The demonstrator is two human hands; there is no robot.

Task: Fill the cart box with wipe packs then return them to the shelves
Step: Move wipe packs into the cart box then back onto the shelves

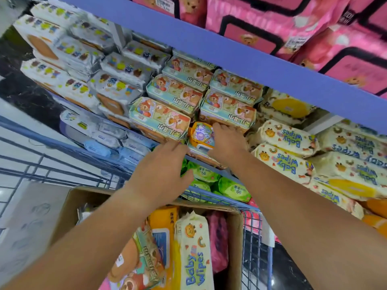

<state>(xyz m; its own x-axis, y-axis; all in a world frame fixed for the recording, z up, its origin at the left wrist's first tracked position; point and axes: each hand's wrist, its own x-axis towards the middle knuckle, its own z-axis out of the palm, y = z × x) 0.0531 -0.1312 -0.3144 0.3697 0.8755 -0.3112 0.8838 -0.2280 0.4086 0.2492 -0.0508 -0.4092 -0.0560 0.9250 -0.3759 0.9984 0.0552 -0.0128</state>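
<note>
An orange wipe pack (201, 133) with a purple and white label sits at the shelf's front edge, between stacks of bear-print packs (161, 118). My right hand (227, 143) grips its right side, fingers curled over the top. My left hand (162, 170) is at its left, fingers spread and touching the lower left edge. Below my arms, the cardboard cart box (235, 235) holds several packs, among them a cream Baby Wipes pack (195, 252), an orange pack (164, 231) and a bear-print pack (138, 266).
A blue shelf board (230, 53) overhangs the wipes, with pink packs (314, 34) above it. Cream Baby Wipes packs (293, 147) fill the shelf's right side, white packs (69, 59) the left. Green packs (232, 187) lie on the shelf below. The blue wire cart (253, 243) surrounds the box.
</note>
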